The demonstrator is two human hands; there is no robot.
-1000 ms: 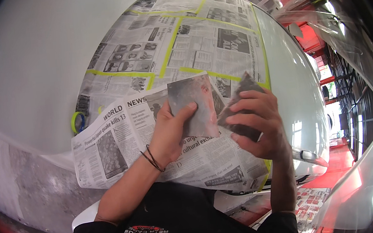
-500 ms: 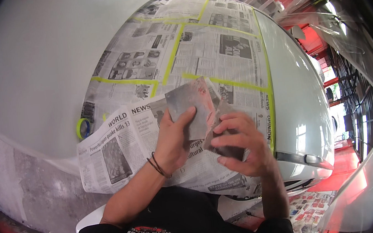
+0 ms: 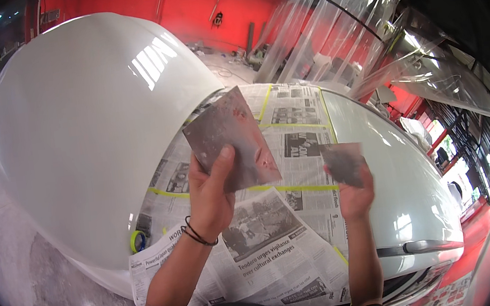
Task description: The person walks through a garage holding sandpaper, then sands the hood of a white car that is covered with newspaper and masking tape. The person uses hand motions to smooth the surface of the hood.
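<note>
My left hand [image 3: 214, 199] grips a flat rectangular grey plate [image 3: 219, 135] by its lower edge, thumb on top; reddish smears mark its right side. My right hand [image 3: 357, 191] holds up a smaller, dark, squarish flat piece [image 3: 344, 163], slightly blurred; its exact kind cannot be told. The two pieces are well apart. Below them, a loose newspaper sheet [image 3: 254, 236] lies on the glossy pale car, over more newspaper [image 3: 302, 146] fixed down with yellow-green tape strips [image 3: 306, 188].
A roll of yellow-green tape [image 3: 138, 241] rests at the left edge of the newspaper. A large white car panel [image 3: 85, 129] rises at the left, and a pale car panel [image 3: 390, 154] curves away at the right. Clear plastic sheeting [image 3: 327, 29] hangs before the red wall [image 3: 192, 8].
My right hand has drawn away to the right with the dark piece, off the grey plate. My left hand has tilted the plate. The view has lifted, showing more of the room.
</note>
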